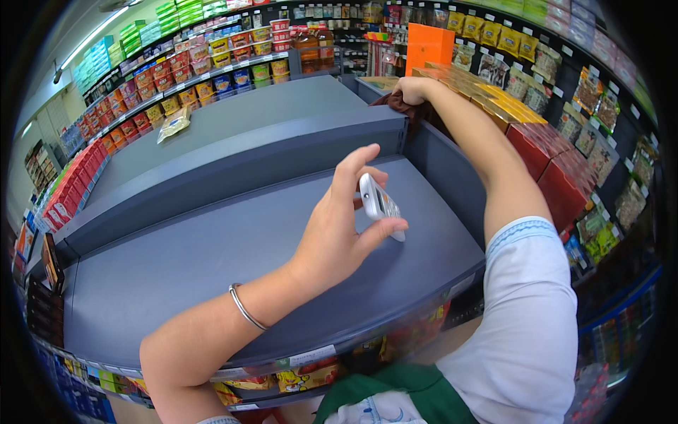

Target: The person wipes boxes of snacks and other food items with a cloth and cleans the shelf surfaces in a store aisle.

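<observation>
My left hand (349, 217) grips a small white handheld device with buttons (378, 199), possibly a remote control, between thumb and fingers. It hovers over the grey metal shelf top (212, 259). A silver bangle (245, 307) circles the left wrist. At the far right corner, my right hand (413, 91) clutches a dark brown cloth (405, 105). The cloth drapes over the end of the raised grey divider (249, 151). Beyond that divider lies a second grey shelf top (275, 103), with a clear-and-yellow packet (174, 124) on it.
Stacked gold and red boxes (556, 164) and an upright orange box (428, 49) stand at the right. Red cartons (77, 183) line the far left end. Instant-noodle tubs (198, 58) fill the back wall shelves. Bagged snacks (577, 127) hang along the right wall.
</observation>
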The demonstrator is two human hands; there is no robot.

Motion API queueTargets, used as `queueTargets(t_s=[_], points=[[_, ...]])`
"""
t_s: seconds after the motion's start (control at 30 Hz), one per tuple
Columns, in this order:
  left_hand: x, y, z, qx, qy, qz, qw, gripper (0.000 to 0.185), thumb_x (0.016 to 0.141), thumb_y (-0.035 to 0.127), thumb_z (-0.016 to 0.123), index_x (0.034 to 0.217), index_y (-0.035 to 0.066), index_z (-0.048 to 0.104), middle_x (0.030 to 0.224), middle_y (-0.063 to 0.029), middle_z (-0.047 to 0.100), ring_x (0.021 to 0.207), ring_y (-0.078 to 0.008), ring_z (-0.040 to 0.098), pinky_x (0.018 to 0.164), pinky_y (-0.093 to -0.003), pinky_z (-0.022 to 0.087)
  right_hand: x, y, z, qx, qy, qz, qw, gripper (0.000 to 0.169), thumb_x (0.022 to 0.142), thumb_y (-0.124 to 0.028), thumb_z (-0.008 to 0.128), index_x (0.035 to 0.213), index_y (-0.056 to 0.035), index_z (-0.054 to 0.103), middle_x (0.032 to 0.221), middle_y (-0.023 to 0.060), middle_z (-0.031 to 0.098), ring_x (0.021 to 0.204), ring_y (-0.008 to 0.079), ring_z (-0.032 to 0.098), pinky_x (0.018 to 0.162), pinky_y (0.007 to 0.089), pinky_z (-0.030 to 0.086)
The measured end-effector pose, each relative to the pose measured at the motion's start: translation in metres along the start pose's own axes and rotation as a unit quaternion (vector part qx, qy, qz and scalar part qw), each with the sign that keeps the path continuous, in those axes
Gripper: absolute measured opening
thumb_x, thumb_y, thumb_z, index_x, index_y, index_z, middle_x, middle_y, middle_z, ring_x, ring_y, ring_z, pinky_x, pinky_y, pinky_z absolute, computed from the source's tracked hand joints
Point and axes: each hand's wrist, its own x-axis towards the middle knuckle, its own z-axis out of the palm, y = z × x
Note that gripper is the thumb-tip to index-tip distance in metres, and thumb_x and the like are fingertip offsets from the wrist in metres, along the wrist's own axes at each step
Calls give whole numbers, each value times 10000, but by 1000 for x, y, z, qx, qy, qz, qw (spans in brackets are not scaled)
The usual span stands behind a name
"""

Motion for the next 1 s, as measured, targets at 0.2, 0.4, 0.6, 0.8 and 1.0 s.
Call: queueTargets(t_s=[0.2, 0.4, 0.6, 0.8, 1.0], points=[[6, -4, -1, 25, 11, 15, 1000, 803, 783, 102, 769, 1403, 90, 260, 1103, -144, 551, 944, -251, 616, 889, -363, 525, -79, -17, -6, 101, -34, 64, 992, 377, 652, 64, 480, 962, -1, 683, 851, 131, 691, 817, 207, 656, 670, 372, 525], [15, 2, -4, 30, 19, -8, 999, 742, 826, 9, 701, 1412, 59, 249, 1153, -122, 538, 1053, -177, 565, 921, -318, 513, -196, -58, -10, -53, -42, 14, 998, 378, 613, 31, 516, 945, 1, 694, 879, 207, 680, 857, 335, 666, 720, 385, 531], [53, 2, 6, 4, 34, 13, 999, 712, 824, 71, 724, 1382, 58, 282, 1098, -127, 554, 965, -189, 589, 871, -350, 527, -306, -69, -30, 47, -97, 20, 994, 361, 613, 38, 502, 929, 29, 676, 871, 191, 679, 849, 317, 648, 762, 378, 509], [138, -13, 36, 19, 76, 44, 996, 683, 836, 250, 740, 1327, -16, 347, 986, -135, 617, 861, -177, 610, 742, -305, 521, -429, -51, -74, 237, 120, -54, 963, 376, 623, 4, 522, 980, 45, 634, 872, 92, 662, 846, 154, 610, 776, 281, 487], [198, -25, 106, 40, 45, -10, 998, 767, 830, 384, 730, 1330, -63, 357, 1028, -216, 618, 853, -231, 651, 785, -327, 523, -516, -16, -52, 295, 230, -80, 924, 314, 738, 26, 580, 1044, 24, 653, 983, 69, 674, 914, 132, 628, 845, 261, 492]])
